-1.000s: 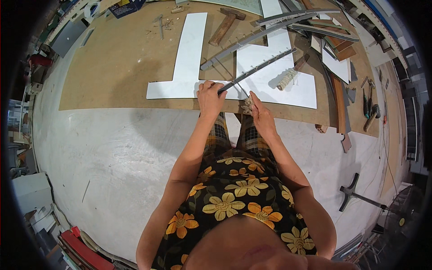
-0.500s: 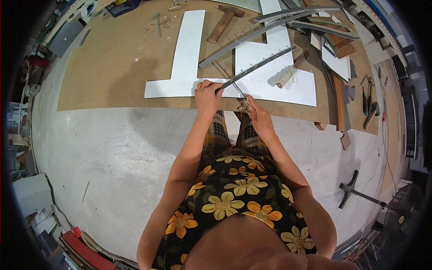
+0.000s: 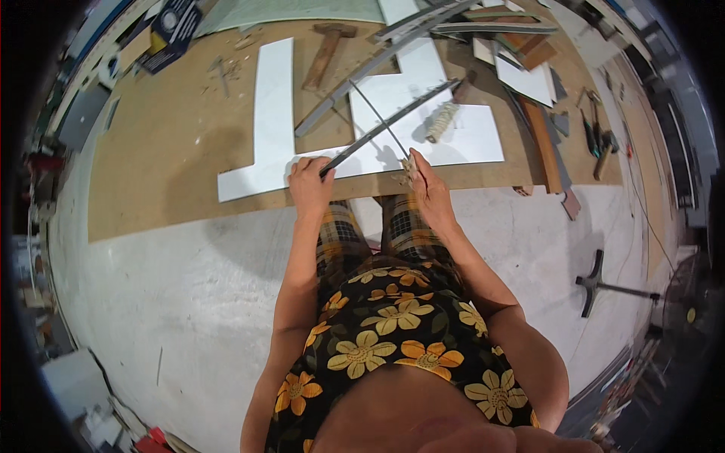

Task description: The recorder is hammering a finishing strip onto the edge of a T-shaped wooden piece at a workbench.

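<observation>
My left hand (image 3: pixel 310 185) grips the near end of a dark grey strip (image 3: pixel 359 146) against the front edge of a white cut-out board (image 3: pixel 273 113). The strip slants away to the right across the board. In my right hand (image 3: pixel 432 192) is a thin file-like tool (image 3: pixel 371 104), held by its pale, wrapped-looking handle (image 3: pixel 408 167). Its narrow shaft crosses the strip at an angle, and its tip reaches past the strip's far side. Fingers partly hide the handle. Another tool with a cord-wrapped handle (image 3: pixel 442 123) lies on the board to the right.
A hammer (image 3: pixel 325 59) lies beyond the board on the brown worktable (image 3: pixel 162 151). More grey strips (image 3: pixel 362 72) rest across the board. Offcuts (image 3: pixel 529 79) pile up at the right, near hand tools (image 3: pixel 596 132). A fan stand (image 3: pixel 593 283) is on the floor at right.
The shaft in my right hand has slid forward across the strip, so more of it shows beyond. My left hand stays on the strip's end. The whole view has turned slightly.
</observation>
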### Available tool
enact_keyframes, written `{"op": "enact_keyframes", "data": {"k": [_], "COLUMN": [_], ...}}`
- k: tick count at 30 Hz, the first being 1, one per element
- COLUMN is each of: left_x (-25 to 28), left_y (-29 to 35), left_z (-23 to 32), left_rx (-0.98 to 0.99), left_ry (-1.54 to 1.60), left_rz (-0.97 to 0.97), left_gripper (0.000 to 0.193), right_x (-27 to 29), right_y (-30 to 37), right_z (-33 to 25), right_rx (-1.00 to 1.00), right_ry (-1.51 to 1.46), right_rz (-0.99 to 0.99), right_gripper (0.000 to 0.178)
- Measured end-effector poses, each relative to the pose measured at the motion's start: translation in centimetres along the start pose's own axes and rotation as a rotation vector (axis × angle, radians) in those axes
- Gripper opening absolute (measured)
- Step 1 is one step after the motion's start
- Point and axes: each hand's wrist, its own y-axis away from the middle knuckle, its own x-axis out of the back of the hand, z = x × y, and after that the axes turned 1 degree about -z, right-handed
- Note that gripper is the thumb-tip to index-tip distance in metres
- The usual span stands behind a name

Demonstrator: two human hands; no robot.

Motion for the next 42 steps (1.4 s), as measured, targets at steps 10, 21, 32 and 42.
{"op": "enact_keyframes", "data": {"k": [10,21,32,42], "left_x": [-0.8,-1.5,-1.2,-1.3], "left_y": [-0.3,-0.8,-1.1,-1.6], "left_z": [0.1,0.2,-0.2,-0.5], "left_rx": [-0.079,-0.03,-0.059,0.052], "left_ry": [0.004,0.065,0.069,0.113], "left_rz": [0.043,0.008,-0.068,-0.099], "left_gripper": [0.025,0.022,0.021,0.022], "right_x": [11.8,16.7,20.7,41.2], "right_y": [-2.8,-7.8,-7.1,-5.2], "right_z": [5.7,14.5,14.2,25.7], "right_rx": [-0.341,-0.343,-0.319,-0.586], "right_ry": [0.499,0.771,0.701,0.766], "right_rz": [0.47,0.536,0.601,0.967], "right_gripper": [0.038,0.037,0.031,0.025]}}
